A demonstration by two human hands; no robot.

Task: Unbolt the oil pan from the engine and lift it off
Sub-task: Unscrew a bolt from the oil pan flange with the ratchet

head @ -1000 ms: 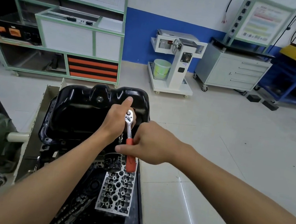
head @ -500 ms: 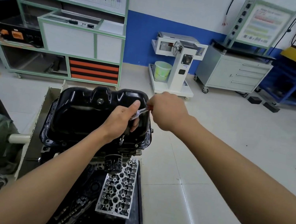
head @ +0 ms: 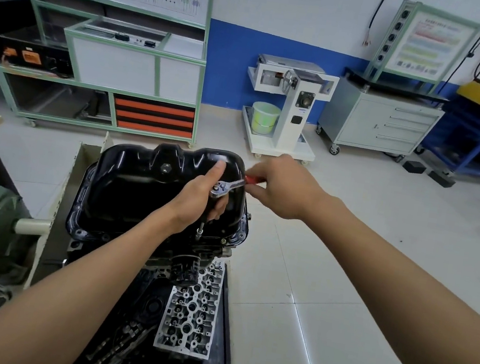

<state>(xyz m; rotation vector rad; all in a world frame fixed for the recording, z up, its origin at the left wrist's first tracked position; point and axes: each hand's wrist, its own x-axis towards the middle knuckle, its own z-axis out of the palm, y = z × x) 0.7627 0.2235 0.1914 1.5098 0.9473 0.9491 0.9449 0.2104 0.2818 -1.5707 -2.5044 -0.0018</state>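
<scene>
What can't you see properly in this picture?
All in the head view:
- The bolt under the tool: the silver socket tip covers it.
- The silver ratchet's red handle: mostly inside the right hand.
- The thin metal extension bar: mostly wrapped by the left hand.
- The dark engine: largely under the glossy black metal oil pan and the left forearm.
- The coloured wall chart's writing: too small.

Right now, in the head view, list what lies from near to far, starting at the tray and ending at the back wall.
Cylinder head → oil filter → oil pan → green bucket → blue wall band. The left hand, right hand and ratchet overlap the pan, so are left out.
</scene>
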